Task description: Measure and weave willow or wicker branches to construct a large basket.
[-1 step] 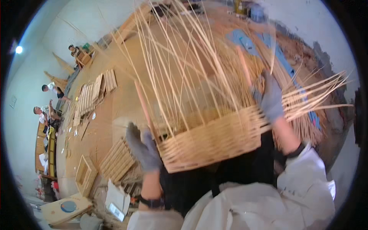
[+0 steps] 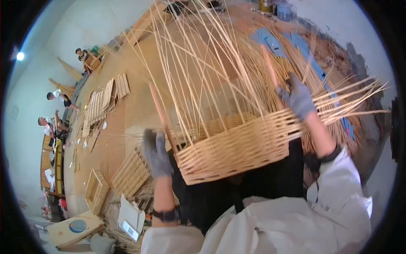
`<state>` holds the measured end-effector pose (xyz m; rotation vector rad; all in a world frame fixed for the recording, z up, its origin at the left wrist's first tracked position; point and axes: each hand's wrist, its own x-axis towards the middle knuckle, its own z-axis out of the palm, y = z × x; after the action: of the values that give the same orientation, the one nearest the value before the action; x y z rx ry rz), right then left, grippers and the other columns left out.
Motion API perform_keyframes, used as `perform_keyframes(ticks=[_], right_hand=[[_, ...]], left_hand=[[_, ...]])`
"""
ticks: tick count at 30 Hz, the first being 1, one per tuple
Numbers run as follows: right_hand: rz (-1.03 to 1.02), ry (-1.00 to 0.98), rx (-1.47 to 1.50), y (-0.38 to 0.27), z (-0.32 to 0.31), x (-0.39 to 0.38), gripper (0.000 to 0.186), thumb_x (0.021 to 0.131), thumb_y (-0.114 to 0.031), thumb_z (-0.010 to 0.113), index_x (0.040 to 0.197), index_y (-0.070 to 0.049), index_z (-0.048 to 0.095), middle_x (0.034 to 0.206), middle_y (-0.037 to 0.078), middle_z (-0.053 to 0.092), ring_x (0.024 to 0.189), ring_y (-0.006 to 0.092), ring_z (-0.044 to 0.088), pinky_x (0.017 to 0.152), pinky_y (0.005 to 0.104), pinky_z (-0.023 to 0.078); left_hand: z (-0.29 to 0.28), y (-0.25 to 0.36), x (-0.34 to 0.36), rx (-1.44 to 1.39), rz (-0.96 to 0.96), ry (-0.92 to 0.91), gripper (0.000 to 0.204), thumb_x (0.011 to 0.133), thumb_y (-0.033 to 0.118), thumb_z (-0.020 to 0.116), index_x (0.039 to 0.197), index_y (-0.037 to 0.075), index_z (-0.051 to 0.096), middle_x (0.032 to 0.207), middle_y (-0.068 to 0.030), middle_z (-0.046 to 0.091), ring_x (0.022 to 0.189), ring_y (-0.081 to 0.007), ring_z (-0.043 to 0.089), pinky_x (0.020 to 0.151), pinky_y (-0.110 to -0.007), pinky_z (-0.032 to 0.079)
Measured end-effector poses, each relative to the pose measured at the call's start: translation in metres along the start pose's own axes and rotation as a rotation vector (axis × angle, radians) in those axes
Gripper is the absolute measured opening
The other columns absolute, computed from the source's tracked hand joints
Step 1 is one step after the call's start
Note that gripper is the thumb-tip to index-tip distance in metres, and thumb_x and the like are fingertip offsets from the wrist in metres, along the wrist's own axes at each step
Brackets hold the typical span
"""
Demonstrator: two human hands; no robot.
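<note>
A half-woven wicker basket (image 2: 237,148) rests on my lap, its woven wall facing me and many long loose stakes (image 2: 203,72) fanning upward from its rim. My left hand (image 2: 155,153), in a grey glove, grips the basket's left corner beside a thicker upright rod (image 2: 160,114). My right hand (image 2: 298,98), also gloved in grey, holds the right corner near another thick rod (image 2: 269,65). More loose strands (image 2: 351,101) stick out sideways past my right hand.
Flat woven panels (image 2: 131,171) and wooden frames (image 2: 96,190) lie on the brown floor to my left. A cardboard box (image 2: 72,228) sits at lower left. Several people (image 2: 55,122) sit along the far left wall. Blue sheets (image 2: 296,42) lie at upper right.
</note>
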<state>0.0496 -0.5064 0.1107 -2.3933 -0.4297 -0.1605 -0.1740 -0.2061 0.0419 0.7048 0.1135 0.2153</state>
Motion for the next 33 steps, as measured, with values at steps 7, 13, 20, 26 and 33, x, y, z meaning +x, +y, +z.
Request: perform_keyframes(ticks=[7,13,20,26,33], right_hand=[[-0.148,-0.360,-0.183,0.027,0.023,0.022,0.038,0.079,-0.035,0.052,0.093,0.000,0.056,0.079,0.021,0.059,0.082,0.0349,0.057,0.071,0.0386,0.045],[-0.234,-0.018,-0.236,0.012,0.041,-0.008,0.031,0.081,-0.024,0.050,0.101,-0.001,0.049,0.084,0.023,0.057,0.077,0.0386,0.055,0.068,0.0423,0.044],[-0.818,0.175,-0.050,-0.030,0.076,-0.052,0.044,0.074,-0.005,0.059,0.115,-0.001,0.045,0.112,0.017,0.049,0.107,0.0330,0.044,0.096,0.0375,0.032],[-0.342,0.367,-0.040,0.108,0.095,0.050,0.040,0.075,-0.011,0.059,0.113,-0.001,0.047,0.107,0.019,0.051,0.102,0.0331,0.047,0.090,0.0378,0.038],[-0.023,0.060,-0.299,0.066,0.063,0.007,0.054,0.074,-0.024,0.059,0.116,0.001,0.038,0.079,0.025,0.057,0.071,0.0380,0.056,0.062,0.0438,0.044]], left_hand=[[-0.020,0.010,0.018,0.348,0.117,0.403,0.028,0.081,0.026,0.057,0.098,0.004,0.052,0.071,-0.0011,0.051,0.057,-0.0110,0.048,0.050,-0.024,0.043],[-0.026,-0.014,-0.029,1.646,0.778,0.530,0.036,0.076,0.023,0.061,0.101,0.003,0.045,0.098,-0.0108,0.050,0.080,-0.0177,0.050,0.068,-0.031,0.048],[0.070,-0.041,-0.050,2.502,-0.075,-0.253,0.115,0.053,0.057,0.068,0.134,0.002,0.008,0.138,-0.0206,0.011,0.129,-0.0339,0.006,0.102,-0.052,0.003],[0.019,-0.022,-0.048,1.476,0.734,0.398,0.075,0.067,0.032,0.072,0.121,-0.004,0.033,0.107,-0.0165,0.051,0.095,-0.0234,0.052,0.083,-0.029,0.041],[0.033,-0.006,-0.015,0.819,-0.044,0.553,0.034,0.080,0.029,0.059,0.097,-0.001,0.056,0.086,-0.0090,0.059,0.083,-0.0179,0.054,0.077,-0.028,0.043]])
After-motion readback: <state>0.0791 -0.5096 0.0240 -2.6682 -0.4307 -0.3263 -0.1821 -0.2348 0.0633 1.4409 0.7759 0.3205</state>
